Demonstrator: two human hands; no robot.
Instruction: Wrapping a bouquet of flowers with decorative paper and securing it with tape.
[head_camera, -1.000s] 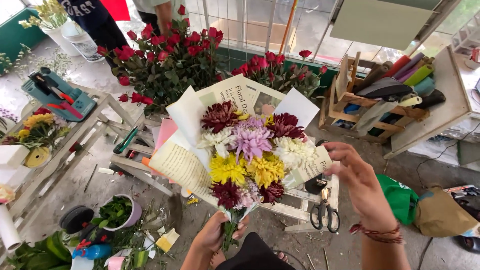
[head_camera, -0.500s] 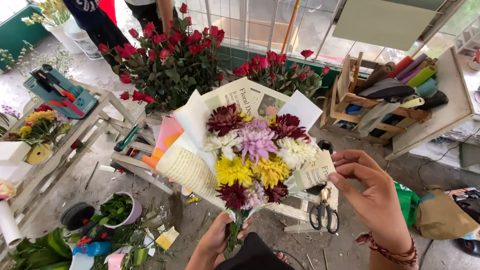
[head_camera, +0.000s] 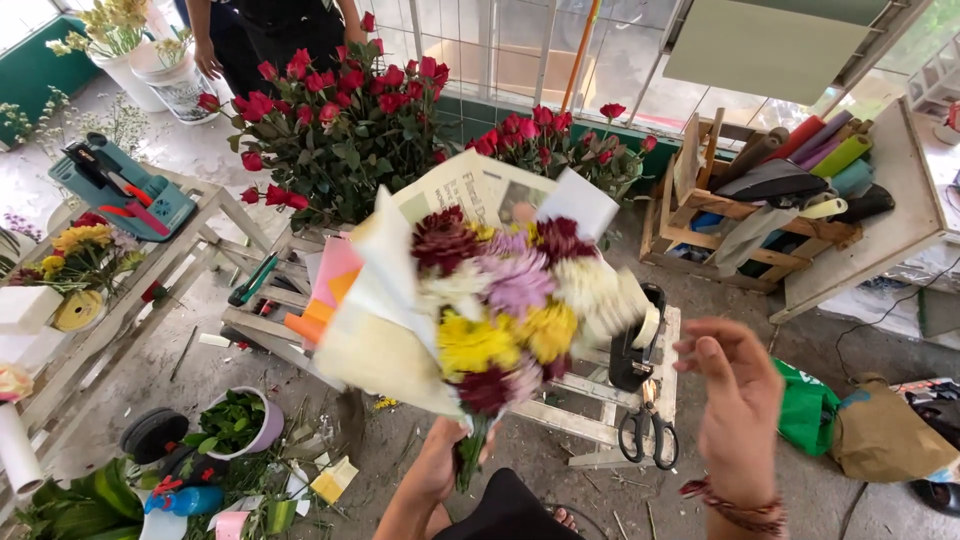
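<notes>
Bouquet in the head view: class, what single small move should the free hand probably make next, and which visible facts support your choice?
Probably bring the right hand back onto the bouquet's cream wrapping paper to steady it. The left hand alone grips the stems from below, the right hand hangs open and apart from the bouquet, and the blooms are blurred, which suggests the bundle is swinging.

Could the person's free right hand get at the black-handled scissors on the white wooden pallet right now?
Probably yes: the right hand is open and holds nothing, and the black-handled scissors lie uncovered on the white wooden pallet just beside it, with nothing between.
</notes>
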